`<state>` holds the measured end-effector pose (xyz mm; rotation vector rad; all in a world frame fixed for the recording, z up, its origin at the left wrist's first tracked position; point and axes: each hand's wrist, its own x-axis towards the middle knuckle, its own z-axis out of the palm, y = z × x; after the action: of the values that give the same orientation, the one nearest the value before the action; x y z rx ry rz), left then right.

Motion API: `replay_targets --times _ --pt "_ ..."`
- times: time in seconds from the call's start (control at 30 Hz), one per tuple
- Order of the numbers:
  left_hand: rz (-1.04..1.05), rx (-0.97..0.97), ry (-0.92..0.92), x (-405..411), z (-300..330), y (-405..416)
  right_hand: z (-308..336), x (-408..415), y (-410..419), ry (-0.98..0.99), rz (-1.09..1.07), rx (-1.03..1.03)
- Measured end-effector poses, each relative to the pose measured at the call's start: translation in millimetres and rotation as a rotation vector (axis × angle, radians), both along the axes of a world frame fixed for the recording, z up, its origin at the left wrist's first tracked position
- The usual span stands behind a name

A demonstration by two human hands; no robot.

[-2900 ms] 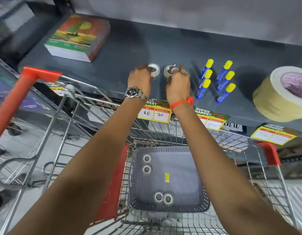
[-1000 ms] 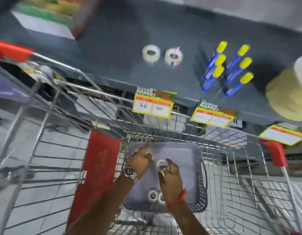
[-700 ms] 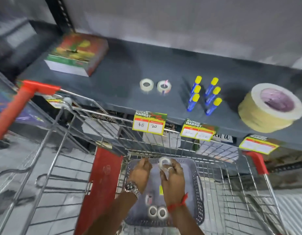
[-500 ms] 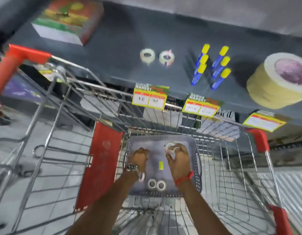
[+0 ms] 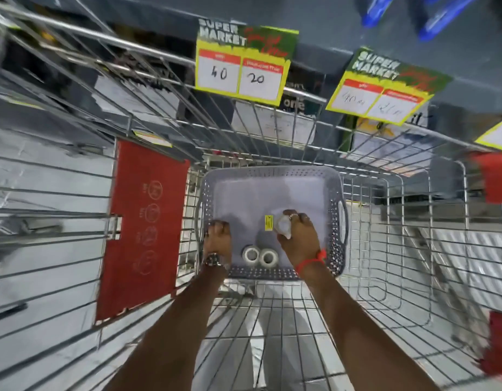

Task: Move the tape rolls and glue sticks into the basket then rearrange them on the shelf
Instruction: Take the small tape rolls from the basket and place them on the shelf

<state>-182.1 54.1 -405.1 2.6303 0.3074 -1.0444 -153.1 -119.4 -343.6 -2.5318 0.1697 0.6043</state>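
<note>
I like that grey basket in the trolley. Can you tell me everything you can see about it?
The basket is grey and looks like plastic, squarish with rounded corners, rows of little holes in its walls and a handle slot on each side. It sits flat on the wire floor of the trolley. Two tape rolls lie side by side near its front edge, and a yellow sticker is on its bottom. The left hand reaches inside, and the right hand holds another tape roll in it.

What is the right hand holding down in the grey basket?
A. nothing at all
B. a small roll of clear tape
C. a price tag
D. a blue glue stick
B. The right hand has its fingers closed round a small clear tape roll just above the floor of the basket, beside two more rolls lying flat.
</note>
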Motion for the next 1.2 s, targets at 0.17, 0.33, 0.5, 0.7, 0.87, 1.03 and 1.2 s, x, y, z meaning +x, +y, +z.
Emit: replay_targets --times 0.17,0.33,0.5,0.7,0.87,1.03,1.2 --pt "-0.132 0.037 -0.069 3.3 -8.7 7.9 -3.4 7.5 10.9 -0.005 0.025 -0.024" --pt "-0.200 0.067 -0.153 4.9 -0.6 11.5 5.3 6.0 18.7 -0.024 0.052 -0.026" --pt "0.052 -0.130 -0.393 5.8 42.9 4.4 42.9 9.0 35.0 -0.174 -0.045 0.091" --pt "0.330 -0.434 -1.000 33.7 143.0 -1.6 131.3 23.8 64.6 -0.575 -0.207 0.356" --pt "0.263 -0.438 -1.428 88.1 242.0 11.7 209.9 66.2 79.1 -0.842 -0.262 0.421" --pt "0.137 -0.374 -1.378 164.8 310.7 25.6 257.5 135.5 77.8 -0.856 -0.179 0.348" --pt "0.071 -0.267 -1.114 213.8 328.6 29.0 267.7 180.2 75.7 -0.684 -0.144 0.163"
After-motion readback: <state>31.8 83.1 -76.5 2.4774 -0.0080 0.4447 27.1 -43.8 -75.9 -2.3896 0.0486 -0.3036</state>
